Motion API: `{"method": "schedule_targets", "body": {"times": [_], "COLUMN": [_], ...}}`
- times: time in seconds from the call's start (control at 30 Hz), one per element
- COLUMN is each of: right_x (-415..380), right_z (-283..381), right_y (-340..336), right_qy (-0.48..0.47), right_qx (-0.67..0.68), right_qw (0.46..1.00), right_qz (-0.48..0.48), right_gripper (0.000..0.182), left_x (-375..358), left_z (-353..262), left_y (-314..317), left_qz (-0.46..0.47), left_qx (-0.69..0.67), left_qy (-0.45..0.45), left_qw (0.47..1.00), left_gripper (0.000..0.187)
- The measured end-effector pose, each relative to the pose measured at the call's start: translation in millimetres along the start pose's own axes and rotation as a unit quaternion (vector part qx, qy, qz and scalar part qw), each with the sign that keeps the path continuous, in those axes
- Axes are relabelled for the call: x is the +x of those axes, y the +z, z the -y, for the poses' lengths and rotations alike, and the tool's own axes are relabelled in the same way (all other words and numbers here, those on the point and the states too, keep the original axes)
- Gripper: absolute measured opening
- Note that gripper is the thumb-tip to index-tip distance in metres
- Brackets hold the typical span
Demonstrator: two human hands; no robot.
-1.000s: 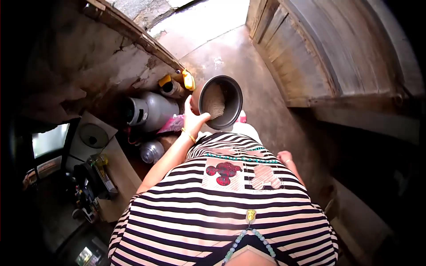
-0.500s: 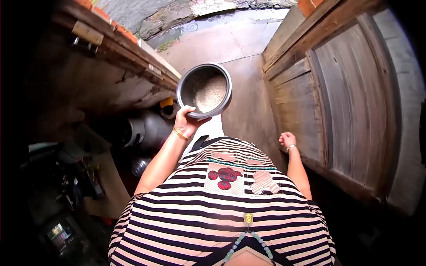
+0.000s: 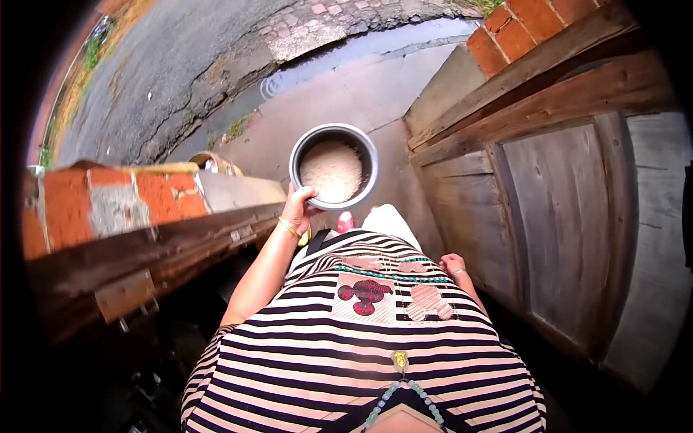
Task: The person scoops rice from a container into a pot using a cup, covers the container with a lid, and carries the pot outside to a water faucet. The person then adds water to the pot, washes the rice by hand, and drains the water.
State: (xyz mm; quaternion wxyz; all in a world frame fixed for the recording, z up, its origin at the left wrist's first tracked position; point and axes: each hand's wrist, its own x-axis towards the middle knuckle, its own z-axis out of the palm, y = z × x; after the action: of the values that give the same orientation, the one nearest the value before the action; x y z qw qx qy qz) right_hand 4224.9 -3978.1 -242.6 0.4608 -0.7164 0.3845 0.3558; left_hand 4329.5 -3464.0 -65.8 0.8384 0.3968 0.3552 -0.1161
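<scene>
Our left hand (image 3: pixel 297 208) grasps the near left edge of a round, dark-lined pot (image 3: pixel 370 167), the thumb over its rim and the other fingers mostly hidden beneath. We have the pot out in front of our body, mouth facing up, with pale grains (image 3: pixel 330 173) inside, lying mostly toward its left and near side. A yellow bangle (image 3: pixel 288 227) sits on our left wrist.

To the right, our right hand (image 3: pixel 452 264) is down beside our striped top (image 3: pixel 361 343), well apart from the pot, its fingers curled in; we cannot tell whether anything is inside them. It wears a thin bracelet (image 3: pixel 460 272). Just below the pot we see a pink shoe (image 3: pixel 345 221) on the floor (image 3: pixel 390 155).

At our right stands a wooden door (image 3: pixel 548 224), with bricks (image 3: pixel 534 25) at its far end. At our left is a brick wall (image 3: pixel 112 206) edged by a dark wooden beam (image 3: pixel 188 245). On the far side, beyond a wet strip (image 3: pixel 278 83), we see a rough grey road (image 3: pixel 188 58).
</scene>
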Motion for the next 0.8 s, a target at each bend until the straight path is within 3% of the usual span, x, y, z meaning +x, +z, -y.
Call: {"method": "schedule_targets", "body": {"times": [0.07, 0.1, 0.13, 0.2, 0.23, 0.27, 0.33, 0.4, 0.47, 0.5, 0.53, 0.6, 0.63, 0.7, 0.8], "right_x": [24, 35, 35, 56, 75, 95, 131, 180, 178, 201, 212, 198, 193, 181, 191], "right_z": [30, 46, 73, 108, 125, 145, 187, 224, 310, 333, 369, 445, 479, 536, 570], "right_y": [2, 4, 6, 8, 8, 10, 8, 8, 17, 21, 22, 35, 41, 51, 59], "right_qy": [-0.004, -0.006, -0.011, -0.024, -0.009, -0.001, 0.014, 0.008, -0.046, -0.143, -0.137, -0.173, -0.183, -0.202, -0.216], "right_qx": [0.039, 0.044, -0.004, -0.024, -0.025, -0.044, -0.085, -0.121, -0.11, -0.094, -0.126, -0.07, -0.028, -0.028, -0.021], "right_qw": [0.999, 0.999, 1.0, 0.999, 0.999, 0.999, 0.996, 0.992, 0.993, 0.985, 0.981, 0.982, 0.981, 0.977, 0.974], "right_qz": [0.001, 0.004, -0.012, 0.009, 0.017, 0.017, 0.014, 0.044, 0.01, 0.028, 0.063, 0.04, 0.059, 0.056, 0.058], "right_gripper": [0.011, 0.011, 0.011, 0.011, 0.011, 0.01, 0.01, 0.01, 0.013, 0.014, 0.013, 0.014, 0.012, 0.01, 0.01], "left_x": [11, 38, 46, 72, 93, 107, 118, 124, 143, 151, 160, 187, 204, 235, 276], "left_z": [-32, -34, -46, -58, -59, -65, -85, -110, -132, -143, -150, -164, -169, -181, -204], "left_y": [28, 17, 24, 14, -7, -15, 1, 15, 20, 29, 34, 43, 45, 55, 87], "left_qz": [-0.1, -0.099, -0.135, -0.129, -0.11, -0.087, -0.101, -0.114, -0.098, -0.116, -0.121, -0.125, -0.124, -0.102, -0.112], "left_qx": [0.085, 0.106, 0.117, 0.075, 0.042, -0.046, -0.161, -0.141, -0.106, -0.077, -0.073, -0.07, -0.076, -0.068, -0.091], "left_qy": [0.002, -0.013, -0.018, -0.044, -0.064, -0.111, -0.121, -0.115, -0.085, -0.074, -0.071, -0.061, -0.053, -0.074, -0.13], "left_qw": [0.991, 0.989, 0.984, 0.988, 0.991, 0.989, 0.974, 0.977, 0.986, 0.988, 0.987, 0.988, 0.988, 0.99, 0.981], "left_gripper": [0.048, 0.058, 0.051, 0.047, 0.06, 0.051, 0.051, 0.067, 0.066, 0.062, 0.061, 0.06, 0.045, 0.048, 0.056]}}
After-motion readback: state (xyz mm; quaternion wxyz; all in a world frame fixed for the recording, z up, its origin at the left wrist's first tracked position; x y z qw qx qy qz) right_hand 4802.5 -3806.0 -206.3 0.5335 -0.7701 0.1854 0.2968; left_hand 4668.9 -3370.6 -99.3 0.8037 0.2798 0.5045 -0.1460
